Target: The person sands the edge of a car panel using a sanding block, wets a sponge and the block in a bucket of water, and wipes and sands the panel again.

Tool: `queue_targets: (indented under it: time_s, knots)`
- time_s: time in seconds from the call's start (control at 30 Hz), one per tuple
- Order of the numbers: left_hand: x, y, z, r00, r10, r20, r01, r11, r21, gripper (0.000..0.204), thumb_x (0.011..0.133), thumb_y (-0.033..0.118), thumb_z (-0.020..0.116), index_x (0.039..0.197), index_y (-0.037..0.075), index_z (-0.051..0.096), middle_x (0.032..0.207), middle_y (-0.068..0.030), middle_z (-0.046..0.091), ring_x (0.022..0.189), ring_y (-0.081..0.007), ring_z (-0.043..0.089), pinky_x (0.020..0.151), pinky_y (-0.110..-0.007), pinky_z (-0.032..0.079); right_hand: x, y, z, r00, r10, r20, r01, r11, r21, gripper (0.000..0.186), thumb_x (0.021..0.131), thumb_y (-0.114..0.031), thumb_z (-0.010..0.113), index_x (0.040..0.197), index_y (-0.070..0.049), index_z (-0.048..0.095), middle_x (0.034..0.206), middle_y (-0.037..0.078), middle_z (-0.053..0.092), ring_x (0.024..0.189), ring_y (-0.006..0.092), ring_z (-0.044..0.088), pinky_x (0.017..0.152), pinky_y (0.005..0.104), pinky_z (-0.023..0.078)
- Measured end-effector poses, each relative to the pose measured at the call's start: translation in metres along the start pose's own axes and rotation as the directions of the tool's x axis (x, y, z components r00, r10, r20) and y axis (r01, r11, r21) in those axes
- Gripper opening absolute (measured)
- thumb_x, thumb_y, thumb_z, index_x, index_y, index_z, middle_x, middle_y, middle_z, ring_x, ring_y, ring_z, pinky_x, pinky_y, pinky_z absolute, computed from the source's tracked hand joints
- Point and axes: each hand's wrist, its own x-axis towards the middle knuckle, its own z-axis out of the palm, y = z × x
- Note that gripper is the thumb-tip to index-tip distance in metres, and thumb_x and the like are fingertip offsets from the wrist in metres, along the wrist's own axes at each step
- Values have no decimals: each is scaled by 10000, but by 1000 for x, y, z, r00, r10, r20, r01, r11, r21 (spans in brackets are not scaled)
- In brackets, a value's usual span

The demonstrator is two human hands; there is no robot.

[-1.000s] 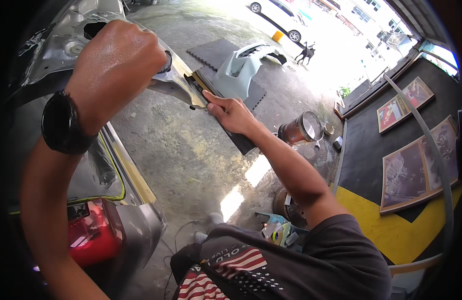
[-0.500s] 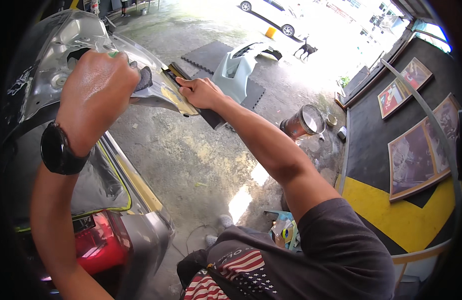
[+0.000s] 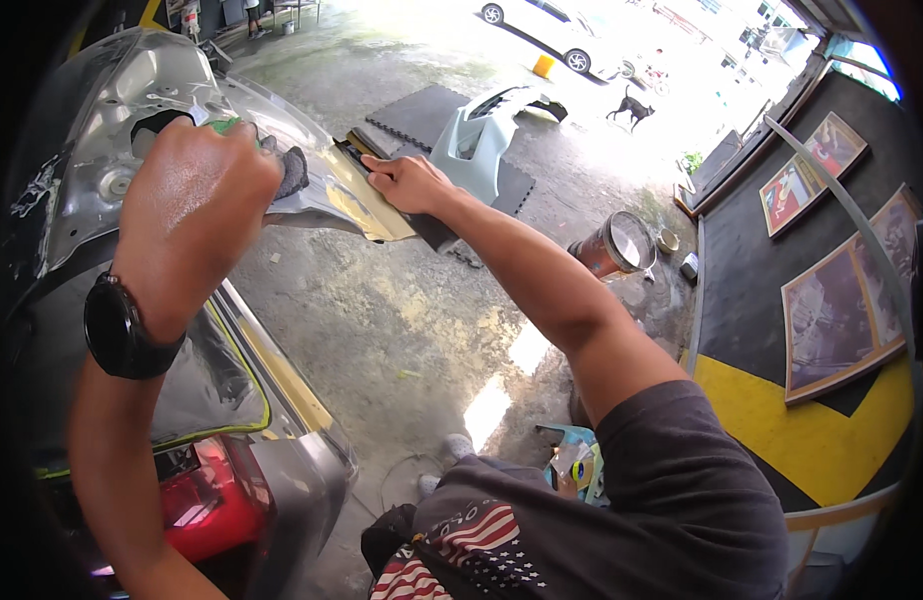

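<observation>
My left hand [image 3: 197, 215], in a fist at the raised silver car panel [image 3: 112, 110], is closed around a soft dark-grey piece [image 3: 294, 172] that looks like a cloth or sponge. Something green [image 3: 222, 126] shows by its knuckles. A black watch [image 3: 117, 325] circles that wrist. Farther right, my right hand [image 3: 410, 185] grips a long, dark, flat sanding block [image 3: 437, 236] at the panel's edge, fingers pressed along its top. Beside the block runs a beige filler patch [image 3: 367, 210]. The block's underside is hidden.
The car's rear, with a red tail light [image 3: 217, 495], stands at lower left. A pale bumper [image 3: 477, 150] lies on dark floor mats [image 3: 412, 110]. To the right are a bucket [image 3: 617, 245] and framed pictures [image 3: 847, 290]. A black dog [image 3: 632, 106] is outside.
The view has shifted slightly. My right hand and the block sit a little farther off the panel's edge, so more beige filler shows. The dog has moved right.
</observation>
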Motion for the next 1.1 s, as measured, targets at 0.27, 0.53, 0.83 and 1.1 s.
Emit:
queue_targets:
  time_s: [0.27,0.53,0.83,1.1]
  knots:
    - [-1,1,3,1000,-10,15,9,1000,15,45,810,57,720,780,85,740,850,-128,708,815,-300,736,819,-423,532,2,0,2,997,21,76,-25,998,53,466,1065,-412,572,1508,-284,646,854,205,752,774,324,746,885,409,584]
    - [-1,2,2,999,-14,32,14,1000,-4,47,805,44,730,781,82,714,854,-122,690,816,-309,722,842,-439,524,-6,3,1,998,-54,32,49,990,129,495,1038,-389,566,1511,-265,644,886,216,757,886,340,752,937,406,568]
    - [0,1,2,998,-12,64,10,1000,25,34,809,55,738,802,78,714,866,-114,697,827,-301,725,856,-437,522,-6,2,-1,996,-58,63,53,995,80,516,1031,-406,567,1522,-264,639,969,177,804,856,344,766,920,423,585]
    - [1,3,2,997,-30,71,28,999,27,39,801,57,746,811,83,719,873,-117,701,838,-294,732,875,-438,528,-12,5,-1,994,-110,21,107,990,97,495,1045,-417,579,1518,-286,641,847,205,764,841,309,762,893,414,580]
